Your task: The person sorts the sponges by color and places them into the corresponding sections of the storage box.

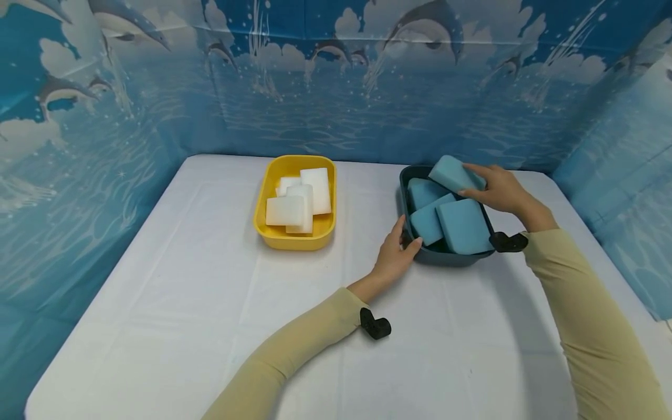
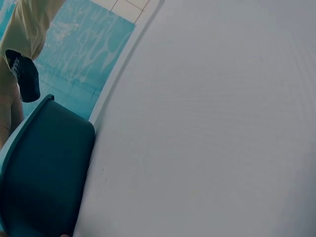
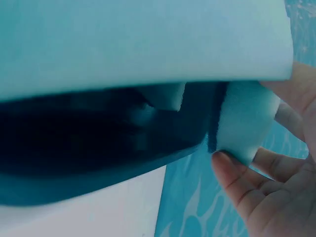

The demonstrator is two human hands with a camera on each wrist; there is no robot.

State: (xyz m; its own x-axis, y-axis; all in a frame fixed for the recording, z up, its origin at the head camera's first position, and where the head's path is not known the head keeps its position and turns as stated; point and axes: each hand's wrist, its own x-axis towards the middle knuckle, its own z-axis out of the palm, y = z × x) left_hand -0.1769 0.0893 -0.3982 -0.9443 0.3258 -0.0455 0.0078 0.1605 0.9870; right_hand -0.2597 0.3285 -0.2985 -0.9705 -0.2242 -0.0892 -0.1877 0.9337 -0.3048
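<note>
A dark teal basin (image 1: 451, 258) stands at the right of the table, with several light blue sponges (image 1: 464, 226) piled inside. My right hand (image 1: 499, 188) grips one blue sponge (image 1: 455, 173) at the basin's far right corner, tilted over the rim. In the right wrist view, fingers and thumb hold that sponge (image 3: 247, 123) by its sides, while another sponge (image 3: 143, 44) fills the top. My left hand (image 1: 395, 255) holds the basin's near left corner, thumb at the front rim and fingers along the left side. The left wrist view shows mostly the basin's outer wall (image 2: 47, 168).
A yellow basin (image 1: 296, 242) with several white sponges (image 1: 316, 189) stands left of the teal one, near the back of the white-covered table (image 1: 173, 280). A dolphin-print curtain (image 1: 325, 116) hangs behind the table and along its sides.
</note>
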